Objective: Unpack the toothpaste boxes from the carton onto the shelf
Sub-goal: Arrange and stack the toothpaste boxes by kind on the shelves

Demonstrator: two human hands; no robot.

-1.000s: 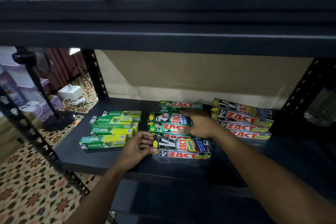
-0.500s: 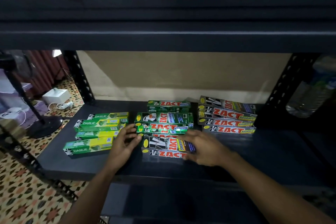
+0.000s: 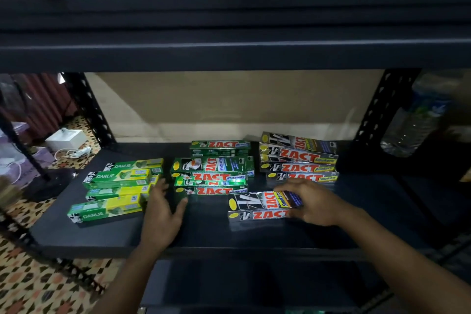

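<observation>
Gripping Smokers box (image 3: 260, 205) in right hand (image 3: 313, 205); left hand (image 3: 163, 211) open on shelf (image 3: 204, 234); several stacks (image 3: 211, 177) already shelved, carton unseen, remainder unclear.

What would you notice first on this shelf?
The red ZACT lettering stands out. The right hand grips a silver ZACT Smokers box at the front of the dark shelf, with a ZACT Smokers stack behind it on the right. A green ZACT Whitening stack sits in the middle and green-and-yellow Darlie boxes lie on the left, with the open left hand between them.
</observation>
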